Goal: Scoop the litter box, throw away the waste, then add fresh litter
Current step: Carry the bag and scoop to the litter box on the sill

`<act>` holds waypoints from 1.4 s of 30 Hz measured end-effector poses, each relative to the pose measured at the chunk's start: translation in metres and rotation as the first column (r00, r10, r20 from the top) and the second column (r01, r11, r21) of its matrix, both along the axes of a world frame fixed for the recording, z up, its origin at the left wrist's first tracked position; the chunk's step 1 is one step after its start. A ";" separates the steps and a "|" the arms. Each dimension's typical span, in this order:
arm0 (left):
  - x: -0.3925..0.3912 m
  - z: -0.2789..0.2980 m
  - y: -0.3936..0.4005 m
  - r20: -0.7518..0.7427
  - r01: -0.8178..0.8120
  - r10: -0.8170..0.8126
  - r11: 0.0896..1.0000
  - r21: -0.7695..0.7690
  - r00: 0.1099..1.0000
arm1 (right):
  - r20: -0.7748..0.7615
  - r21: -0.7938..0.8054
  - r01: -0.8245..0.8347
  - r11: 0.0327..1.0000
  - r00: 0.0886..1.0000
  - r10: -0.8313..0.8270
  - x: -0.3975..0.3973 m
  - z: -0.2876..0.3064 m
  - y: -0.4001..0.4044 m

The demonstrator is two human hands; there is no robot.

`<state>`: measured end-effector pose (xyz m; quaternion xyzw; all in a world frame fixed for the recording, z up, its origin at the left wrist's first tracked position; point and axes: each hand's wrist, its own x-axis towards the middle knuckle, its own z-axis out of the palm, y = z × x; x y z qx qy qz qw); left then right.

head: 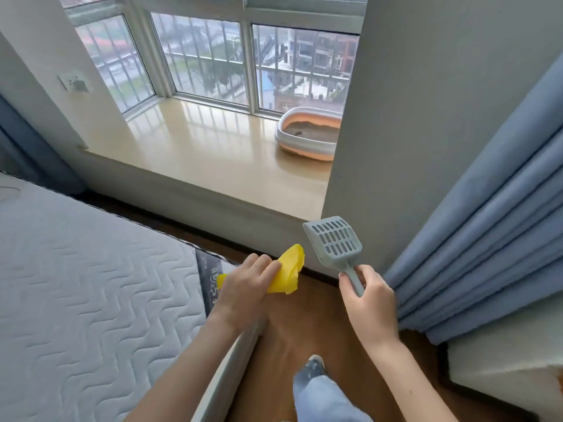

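Note:
A white and orange litter box point(281, 138) sits on the right end of the window sill, partly hidden by the wall; grey litter with a dark clump point(298, 133) lies inside. My right hand point(370, 303) grips the handle of a grey slotted litter scoop point(333, 240), its head pointing up. My left hand point(246, 289) holds a crumpled yellow plastic bag point(289, 269). Both hands hover above the wooden floor, well short of the box.
A quilted mattress point(76, 284) fills the left. The beige window sill point(198, 153) runs ahead under barred windows. Blue curtains point(502, 223) hang at right beside a wall corner point(396, 117). My leg and shoe point(313, 370) stand on the narrow wooden floor point(304, 324).

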<state>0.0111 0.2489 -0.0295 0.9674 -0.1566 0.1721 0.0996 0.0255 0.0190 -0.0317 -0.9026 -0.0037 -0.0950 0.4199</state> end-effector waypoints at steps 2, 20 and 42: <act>0.036 0.003 0.001 -0.007 -0.047 0.047 0.999 0.005 0.999 | -0.022 0.007 -0.036 0.999 0.999 0.037 0.047 0.002 -0.002; 0.310 -0.014 0.091 -0.019 -0.178 0.177 0.981 -0.074 0.984 | -0.131 -0.013 -0.131 0.991 0.983 0.128 0.350 -0.015 0.091; 0.569 -0.016 0.198 -0.096 -0.273 0.264 0.956 -0.103 0.960 | -0.071 0.022 -0.089 0.996 0.993 0.090 0.593 -0.016 0.211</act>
